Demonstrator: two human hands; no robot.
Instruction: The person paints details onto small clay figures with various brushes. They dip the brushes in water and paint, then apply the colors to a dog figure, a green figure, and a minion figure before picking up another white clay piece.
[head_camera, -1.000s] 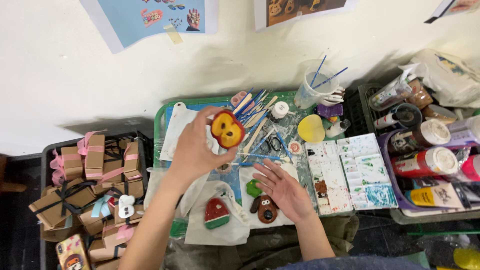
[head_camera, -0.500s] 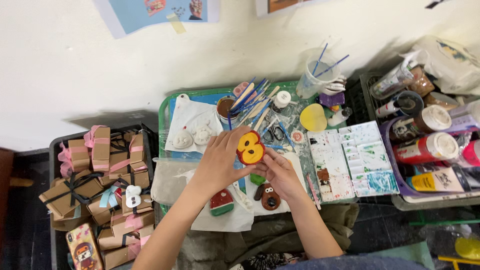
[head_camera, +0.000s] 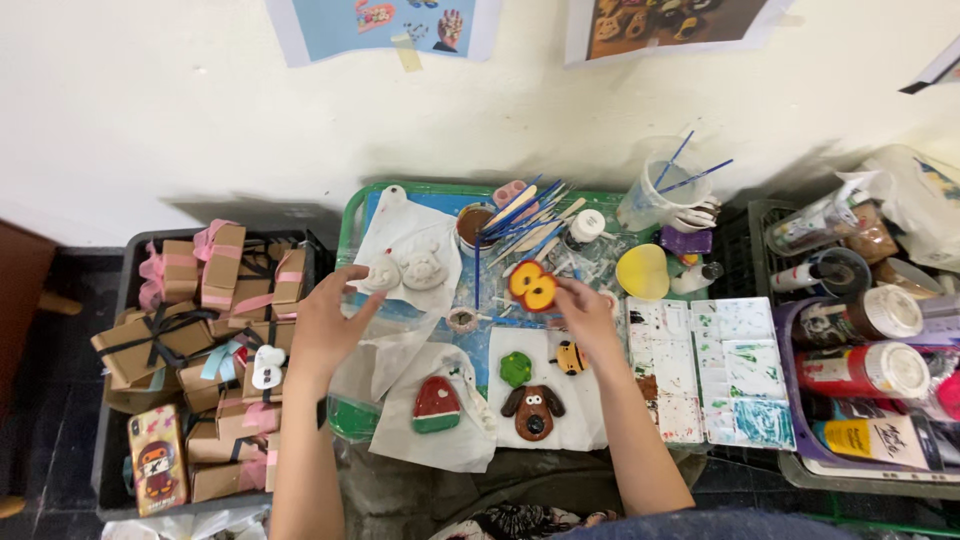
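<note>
Filling the middle, a green tray (head_camera: 352, 215) bears the work. Left of the grip, the left hand (head_camera: 330, 325) lies spread, holding nothing, fingertips at an unpainted white figure (head_camera: 384, 272). The right hand (head_camera: 588, 312) pinches a red-and-yellow painted piece (head_camera: 532, 286) between its fingertips.

Gift boxes (head_camera: 210, 330) left of tray (head_camera: 350, 225), paint bottles (head_camera: 865, 345) right

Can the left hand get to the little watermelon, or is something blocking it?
Probably yes. The left hand is open, hovering over crinkly clear plastic, and the watermelon piece lies uncovered on white paper just below and beside it. Nothing stands between them.
</note>
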